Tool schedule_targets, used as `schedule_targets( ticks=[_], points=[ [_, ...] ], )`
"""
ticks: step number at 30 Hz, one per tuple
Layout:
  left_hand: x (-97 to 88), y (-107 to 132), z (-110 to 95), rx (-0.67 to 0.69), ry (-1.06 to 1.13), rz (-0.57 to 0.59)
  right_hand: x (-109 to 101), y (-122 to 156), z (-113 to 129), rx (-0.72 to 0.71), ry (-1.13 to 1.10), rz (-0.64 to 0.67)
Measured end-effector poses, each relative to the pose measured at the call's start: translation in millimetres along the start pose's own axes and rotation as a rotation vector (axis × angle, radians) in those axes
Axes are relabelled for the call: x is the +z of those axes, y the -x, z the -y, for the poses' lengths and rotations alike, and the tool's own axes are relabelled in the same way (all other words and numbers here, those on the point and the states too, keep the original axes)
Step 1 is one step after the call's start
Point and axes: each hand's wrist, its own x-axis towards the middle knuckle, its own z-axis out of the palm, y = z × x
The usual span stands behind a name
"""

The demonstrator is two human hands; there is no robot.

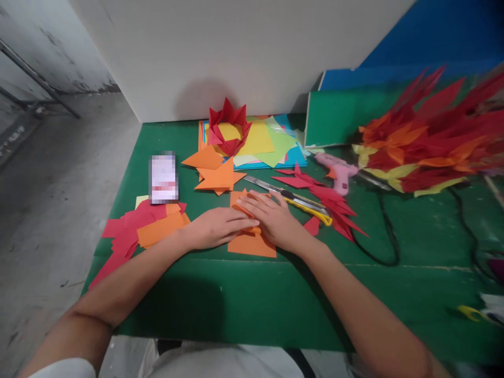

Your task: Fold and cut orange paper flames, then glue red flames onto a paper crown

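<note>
An orange paper sheet lies on the green table in front of me, partly folded. My left hand rests flat on its left side with fingers stretched across the paper. My right hand lies flat on its upper right part, fingers extended and pressing down on a fold. Neither hand grips anything.
A yellow utility knife lies just right of my right hand. A pink glue gun, red paper points, orange stars, a red paper crown, coloured sheets, a phone, red and orange scraps, and a large paper ornament surround the spot.
</note>
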Motion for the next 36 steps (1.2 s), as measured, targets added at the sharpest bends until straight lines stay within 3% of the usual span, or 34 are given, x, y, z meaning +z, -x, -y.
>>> schedule_targets(
  ticks=[4, 7, 11, 14, 19, 27, 30, 36],
  points=[
    [-23.5, -5.0, -15.2, -0.061, -0.218, 0.025, 0.6, -0.6, -0.9, 0.048, -0.035, -0.025],
    [-50.1, -3.4, -30.5, -0.241, -0.308, 0.096, -1.0, -2.5, -0.7, 0.082, -0.061, -0.047],
    [-74.7, 9.5, -40.2, -0.469, -0.282, 0.39, -2.6, -2.5, -2.0, 0.094, -0.083, -0.031],
    [-78.1, 14.5, -38.0, -0.548, -0.226, 0.451, -4.1, 0.4, -3.8, 0.057, -0.078, 0.0],
    [-60.0, 2.2, -31.7, -0.593, -0.291, 0.288, -6.3, 1.0, -4.7, 0.028, -0.084, -0.007],
    [-25.4, -8.8, -28.6, -0.514, -0.085, 0.147, -4.0, 1.8, -0.9, -0.143, -0.111, -0.181],
    [-21.8, -8.6, -27.4, -0.481, -0.042, 0.066, -6.3, 9.7, 1.0, -0.12, -0.1, -0.315],
    [-24.7, -8.9, -18.6, -0.368, 0.005, -0.236, -13.3, 14.5, 1.7, 0.012, -0.078, -0.479]
  ],
)
